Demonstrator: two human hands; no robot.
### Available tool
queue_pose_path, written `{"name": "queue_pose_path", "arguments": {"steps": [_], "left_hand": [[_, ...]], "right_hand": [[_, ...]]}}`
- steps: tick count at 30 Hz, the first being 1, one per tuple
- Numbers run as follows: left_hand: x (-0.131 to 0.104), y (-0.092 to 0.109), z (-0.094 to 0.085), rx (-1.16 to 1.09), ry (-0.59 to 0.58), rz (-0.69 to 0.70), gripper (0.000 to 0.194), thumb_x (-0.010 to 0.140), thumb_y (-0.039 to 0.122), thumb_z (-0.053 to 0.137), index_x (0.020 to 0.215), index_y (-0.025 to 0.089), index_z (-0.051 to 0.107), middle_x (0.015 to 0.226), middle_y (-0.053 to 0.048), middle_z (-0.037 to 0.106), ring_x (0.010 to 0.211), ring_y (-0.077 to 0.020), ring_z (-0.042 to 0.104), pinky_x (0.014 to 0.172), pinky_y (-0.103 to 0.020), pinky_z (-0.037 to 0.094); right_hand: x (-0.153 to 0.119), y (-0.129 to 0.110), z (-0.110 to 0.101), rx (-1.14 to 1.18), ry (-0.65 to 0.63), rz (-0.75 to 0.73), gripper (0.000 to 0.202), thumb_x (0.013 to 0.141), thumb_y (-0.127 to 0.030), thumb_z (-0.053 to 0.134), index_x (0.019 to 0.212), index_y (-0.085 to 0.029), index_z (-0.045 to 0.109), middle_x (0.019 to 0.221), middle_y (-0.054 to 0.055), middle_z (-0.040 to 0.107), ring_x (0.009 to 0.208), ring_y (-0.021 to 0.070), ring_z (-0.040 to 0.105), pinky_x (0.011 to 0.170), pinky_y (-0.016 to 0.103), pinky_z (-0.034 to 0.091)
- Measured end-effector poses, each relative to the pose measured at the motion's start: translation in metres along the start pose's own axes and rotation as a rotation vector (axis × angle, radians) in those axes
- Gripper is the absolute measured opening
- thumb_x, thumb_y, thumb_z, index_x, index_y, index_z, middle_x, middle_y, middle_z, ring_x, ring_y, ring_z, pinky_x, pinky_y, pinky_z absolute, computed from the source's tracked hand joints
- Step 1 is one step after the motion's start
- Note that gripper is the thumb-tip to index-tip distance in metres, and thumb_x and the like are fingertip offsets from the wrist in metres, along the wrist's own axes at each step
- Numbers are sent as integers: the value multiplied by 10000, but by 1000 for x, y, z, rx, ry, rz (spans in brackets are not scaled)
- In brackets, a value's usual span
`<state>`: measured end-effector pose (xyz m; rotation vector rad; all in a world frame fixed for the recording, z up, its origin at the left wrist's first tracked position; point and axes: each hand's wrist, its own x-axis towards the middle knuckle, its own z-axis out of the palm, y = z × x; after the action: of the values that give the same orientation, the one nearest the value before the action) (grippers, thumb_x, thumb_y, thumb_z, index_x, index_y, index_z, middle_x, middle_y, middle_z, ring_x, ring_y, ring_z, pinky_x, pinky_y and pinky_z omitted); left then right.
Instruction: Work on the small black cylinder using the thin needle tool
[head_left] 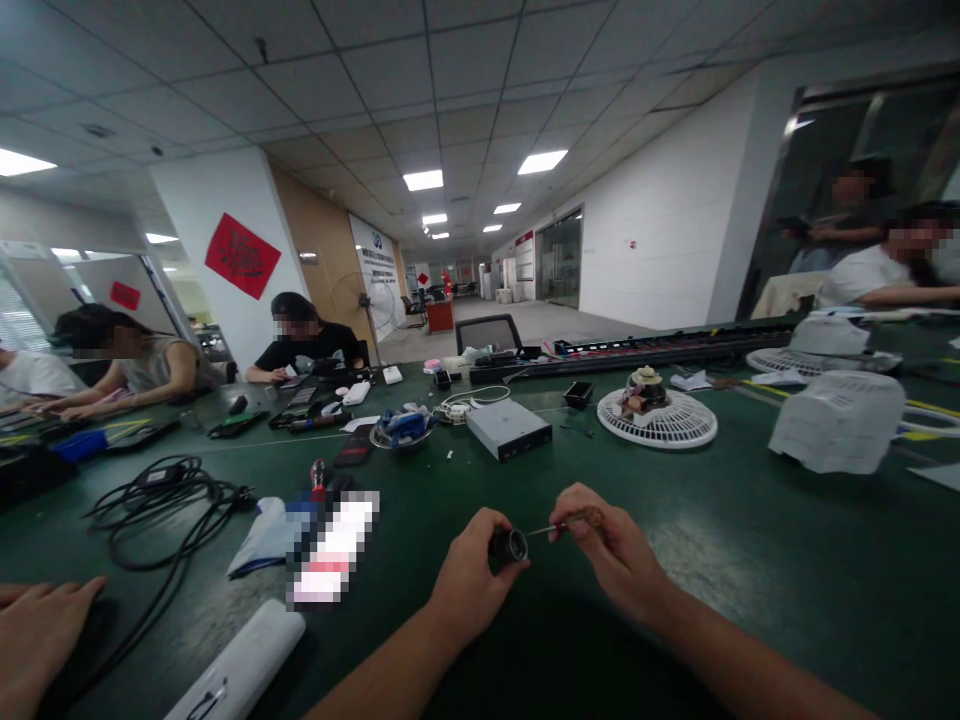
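Observation:
My left hand (472, 575) is closed round a small dark cylindrical part (514, 546), whose round, metallic-looking open end faces right. My right hand (611, 550) pinches a screwdriver (581, 519) with a reddish-brown handle. Its thin shaft points left, and the tip is at the rim of the dark part; whether it touches cannot be made out. Both hands are above the green table (420, 505), near its front edge.
Ahead lie a grey disc drive (506, 428), a bowl (403, 430) of blue items and a white fan grille (656, 420). To the left are black cables (161, 500), a blue-white cloth (271, 535), a white case (240, 660) and another person's hand (45, 630).

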<state>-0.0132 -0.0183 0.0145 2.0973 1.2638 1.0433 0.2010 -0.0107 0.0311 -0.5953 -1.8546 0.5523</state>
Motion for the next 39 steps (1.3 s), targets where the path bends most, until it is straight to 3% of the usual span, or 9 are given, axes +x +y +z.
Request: {"name": "queue_pose_path", "arguments": {"steps": [6,12,16,20,24,30,39], "left_hand": [[-1,-2,1,23,-44,3,243,832,144,689,1039,221,588,1003,-30,652,878,-199,621,762,-300,475],[-2,-3,2,58,7,56,251,843,105,654,1054,224,587,1016,-33,651,908,-203,622,800,-315,479],[-2,-3,2,77,3,56,244,839,122,667,1049,223,594,995,-25,651,858,-194,622,756,-304,482],[-1,-2,0,97,63,22,263,841,149,678,1083,214,597,1019,-38,660,894,-213,629,788,-325,485],[-1,-1,-1,127,62,24,270,842,137,669,1095,208,606,1047,-48,666,926,-221,636,811,-336,485],[-1,-4,0,139,58,5,302,848,179,682,1140,208,613,1085,-61,680,986,-239,644,873,-364,485],[1,-7,-1,170,100,0,304,845,178,679,1143,210,628,1087,-63,686,998,-243,655,877,-370,496]], "right_hand": [[3,-8,-1,-118,-55,-9,253,1016,-377,442,929,-228,627,822,44,614,778,198,582,677,317,467],[4,-20,0,-154,-103,-25,234,1003,-331,452,887,-222,623,770,37,616,737,196,591,661,319,469],[2,-12,-1,-17,-43,49,231,1010,-355,460,948,-218,636,815,36,656,749,182,646,706,308,499],[4,-3,-1,-51,-7,100,213,994,-368,504,965,-210,644,845,40,680,789,185,667,744,309,498],[6,-4,-2,-53,-32,135,264,995,-388,494,894,-196,644,785,32,686,748,183,666,735,312,492],[9,-1,-3,-4,-3,230,244,982,-396,517,949,-192,648,807,37,733,789,198,690,756,323,503],[8,5,0,22,-43,228,252,980,-418,517,966,-204,651,865,51,736,839,203,693,814,354,514]]}}
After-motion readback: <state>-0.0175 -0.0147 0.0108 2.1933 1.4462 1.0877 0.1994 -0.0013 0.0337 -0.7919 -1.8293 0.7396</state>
